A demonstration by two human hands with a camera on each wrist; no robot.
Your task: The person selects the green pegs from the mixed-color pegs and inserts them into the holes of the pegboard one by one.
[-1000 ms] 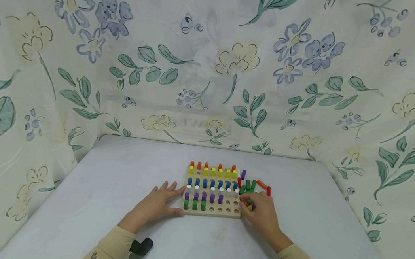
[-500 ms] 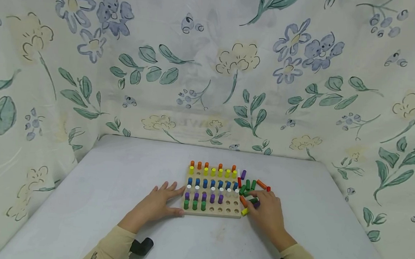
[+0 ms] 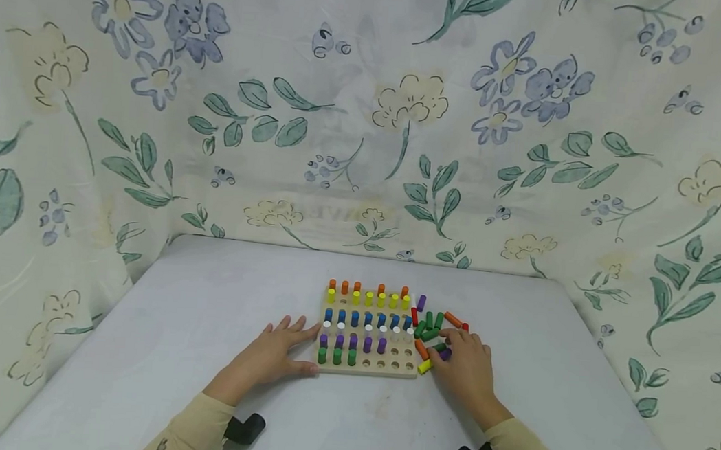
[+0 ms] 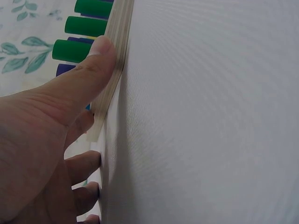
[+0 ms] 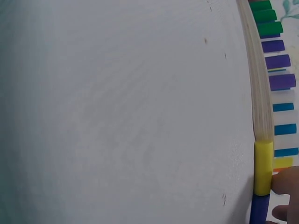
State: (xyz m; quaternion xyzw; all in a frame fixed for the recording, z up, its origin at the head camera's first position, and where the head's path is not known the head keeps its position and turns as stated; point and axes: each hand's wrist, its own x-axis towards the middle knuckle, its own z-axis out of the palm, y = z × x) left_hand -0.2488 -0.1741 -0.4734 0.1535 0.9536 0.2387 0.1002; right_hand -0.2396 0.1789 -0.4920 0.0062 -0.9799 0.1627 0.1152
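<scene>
A wooden pegboard stands mid-table with rows of orange, yellow, blue, white, purple and green pegs upright in it. My left hand lies at its left side, fingers spread; in the left wrist view the thumb presses the board's edge beside green pegs. At the right side my right hand reaches with bent fingers over loose pegs. A dark green peg shows between its thumb and forefinger, though whether they pinch it is unclear. A yellow peg lies by the thumb.
Right of the board lie loose pegs: several green, an orange, another orange against the board, a purple and red ones. Several holes show at the board's near right. Floral cloth rises behind the white table.
My right hand has drawn back rightward from the board's edge, uncovering the orange and yellow loose pegs. It has barely moved in the last half second. My left hand stays put.
</scene>
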